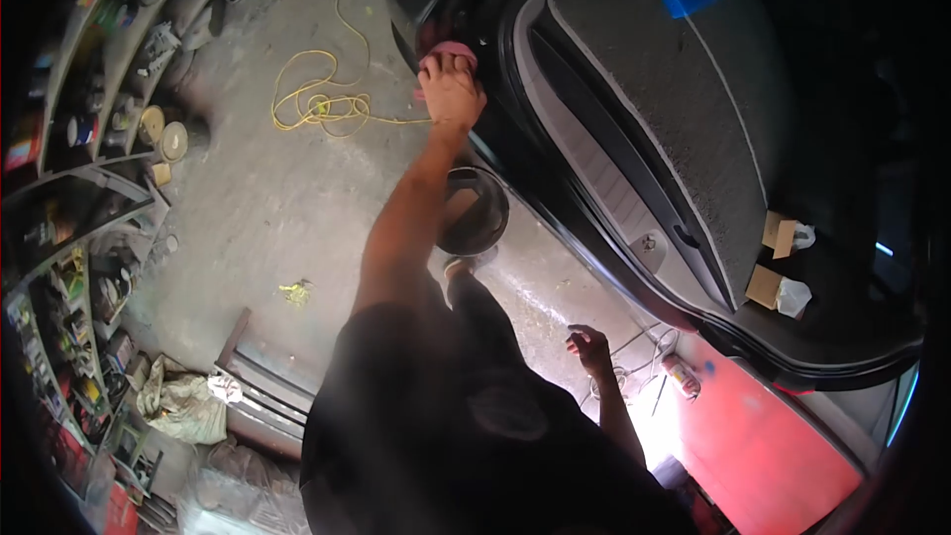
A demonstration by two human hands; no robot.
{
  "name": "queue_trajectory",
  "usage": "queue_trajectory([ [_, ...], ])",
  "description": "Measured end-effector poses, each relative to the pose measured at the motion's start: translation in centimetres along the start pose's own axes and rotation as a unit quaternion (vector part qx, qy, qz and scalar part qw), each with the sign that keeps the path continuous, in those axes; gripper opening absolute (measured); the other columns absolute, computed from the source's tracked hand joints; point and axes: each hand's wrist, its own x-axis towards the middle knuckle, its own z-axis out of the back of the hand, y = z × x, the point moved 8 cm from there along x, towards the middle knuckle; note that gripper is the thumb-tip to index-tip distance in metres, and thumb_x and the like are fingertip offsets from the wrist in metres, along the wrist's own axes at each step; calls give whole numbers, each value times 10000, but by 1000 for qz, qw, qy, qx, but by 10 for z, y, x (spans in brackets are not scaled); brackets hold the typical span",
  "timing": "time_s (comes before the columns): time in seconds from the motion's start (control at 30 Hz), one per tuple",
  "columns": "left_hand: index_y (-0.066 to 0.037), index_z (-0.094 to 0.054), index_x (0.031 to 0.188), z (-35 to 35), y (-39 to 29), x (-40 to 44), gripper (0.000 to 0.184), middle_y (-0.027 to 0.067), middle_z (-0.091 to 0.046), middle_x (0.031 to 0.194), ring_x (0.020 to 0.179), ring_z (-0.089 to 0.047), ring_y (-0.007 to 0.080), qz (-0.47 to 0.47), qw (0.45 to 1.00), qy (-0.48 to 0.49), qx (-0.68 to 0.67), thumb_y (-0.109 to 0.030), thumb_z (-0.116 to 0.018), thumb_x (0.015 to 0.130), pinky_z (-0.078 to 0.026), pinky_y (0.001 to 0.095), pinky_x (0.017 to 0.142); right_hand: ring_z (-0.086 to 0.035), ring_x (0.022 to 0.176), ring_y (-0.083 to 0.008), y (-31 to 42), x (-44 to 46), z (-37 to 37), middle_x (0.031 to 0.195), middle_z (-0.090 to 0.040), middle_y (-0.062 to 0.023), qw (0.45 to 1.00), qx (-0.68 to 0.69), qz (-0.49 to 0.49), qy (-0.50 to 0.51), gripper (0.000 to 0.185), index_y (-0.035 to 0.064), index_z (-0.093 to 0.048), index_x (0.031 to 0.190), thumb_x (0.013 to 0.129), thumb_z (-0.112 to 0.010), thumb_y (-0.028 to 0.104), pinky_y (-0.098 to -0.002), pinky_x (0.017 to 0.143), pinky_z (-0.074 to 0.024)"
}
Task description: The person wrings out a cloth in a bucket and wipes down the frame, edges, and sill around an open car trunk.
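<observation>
My left hand (454,91) is pressed over a pink cloth (451,50), against the dark edge of the car's rear end (515,119). Pink shows beyond the fingertips and at the left side of the hand; the palm side is hidden. Just below that forearm, a dark round bucket (487,223) stands on the floor. My right hand (588,349) hangs low at my right side, its fingers loosely bent and apart, with nothing visible in them. It is nearest to the lower edge of the car opening but apart from it.
A yellow cord (322,104) lies coiled on the concrete floor (238,208). Cluttered shelves (99,139) line the left. Inside the car are a carpeted panel (654,69) and two small cardboard boxes (764,287). A red panel (763,446) bears a can (682,377) at lower right.
</observation>
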Motion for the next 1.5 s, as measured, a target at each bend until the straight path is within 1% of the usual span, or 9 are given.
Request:
queue_trajectory([
  [0.1,-90,-710,945,-10,14,-1,185,193,-667,909,1012,-612,294,-87,985,7,-151,-147,-711,769,-501,429,856,-723,758,-196,-22,21,1,865,-738,-132,999,-7,-39,28,288,9,-678,1224,1011,-589,182,-323,708,-589],
  [0.2,-74,-706,1015,-15,17,-34,249,100,-691,1031,1059,-618,254,93,914,103,-380,-111,-677,770,-503,448,905,-700,748,-173,4,30,-8,854,-721,-117,999,2,-10,43,307,-3,-664,1239,1009,-596,188,-302,698,-572],
  [0.27,-58,-681,1093,-34,14,-53,287,87,-693,1063,1086,-634,234,209,639,157,-724,-107,-605,821,-507,444,916,-673,742,-154,71,46,-21,834,-701,-92,997,1,59,42,304,-3,-659,1243,1011,-593,182,-295,698,-552],
  [0.37,-9,-429,1529,30,-5,-60,645,115,-636,1352,1200,-629,277,193,429,123,-874,-253,-580,952,-498,411,1024,-602,799,-117,157,103,-43,871,-646,-32,974,-68,213,-29,303,13,-623,1293,1044,-559,173,-290,733,-492],
  [0.47,-20,-425,1544,68,-24,-75,650,141,-593,1431,1295,-587,273,239,311,257,-883,-380,-562,1021,-491,405,1058,-681,925,-160,275,150,-73,1053,-697,-84,958,201,203,14,441,54,-521,1460,1078,-564,270,-326,831,-554],
  [0.6,-54,-629,1308,47,13,-86,324,62,-694,1040,873,-678,152,223,558,233,-764,-182,-619,1010,-582,299,697,-720,1008,-237,370,190,-121,1133,-708,-137,908,355,164,148,492,26,-561,1415,1045,-622,345,-363,869,-585],
  [0.93,-65,-606,1134,-34,74,-61,221,15,-612,805,593,-548,79,170,764,121,-611,-1,-570,926,-437,244,489,-704,750,-151,450,260,-131,833,-732,-77,896,187,387,-112,234,24,-721,1144,952,-634,125,-295,686,-554],
  [1.2,13,-600,1026,-46,98,-70,178,96,-645,952,760,-642,167,253,765,177,-565,5,-589,849,-533,331,631,-685,770,-476,494,225,-172,804,-705,-235,858,-284,396,-165,431,243,-596,1414,984,-581,277,-534,750,-580],
  [1.5,39,-559,1180,-21,91,-47,264,99,-681,893,681,-657,154,223,825,95,-511,-27,-589,926,-541,301,596,-726,911,-438,499,275,-179,1002,-743,-232,847,-431,269,-157,682,178,-334,1606,973,-523,344,-523,849,-584],
])
